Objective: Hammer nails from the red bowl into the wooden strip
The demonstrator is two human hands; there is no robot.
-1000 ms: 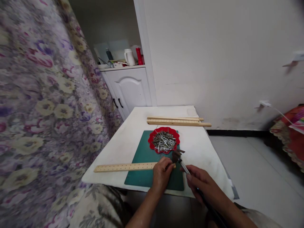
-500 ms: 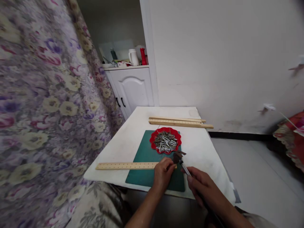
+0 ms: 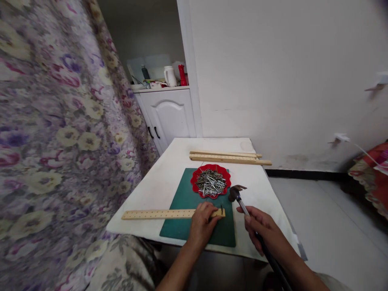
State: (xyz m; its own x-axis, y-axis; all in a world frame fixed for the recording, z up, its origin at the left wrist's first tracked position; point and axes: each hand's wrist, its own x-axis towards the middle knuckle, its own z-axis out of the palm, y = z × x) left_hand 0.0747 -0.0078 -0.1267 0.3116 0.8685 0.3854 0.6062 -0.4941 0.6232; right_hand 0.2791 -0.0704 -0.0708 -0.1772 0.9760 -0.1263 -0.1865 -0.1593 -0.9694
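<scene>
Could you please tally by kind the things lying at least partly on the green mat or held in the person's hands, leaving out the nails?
Bowl: 1, red, on the mat
Wooden strip: 1, under the left hand
Hammer: 1, in the right hand
Total: 3

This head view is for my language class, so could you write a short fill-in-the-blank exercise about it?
The right hand holds a claw ____ by its handle.
The left hand is on a wooden strip that lies partly across a ____ mat.
The nails are heaped in a scalloped dish whose colour is ____.

Missing words: hammer; green; red.
</scene>
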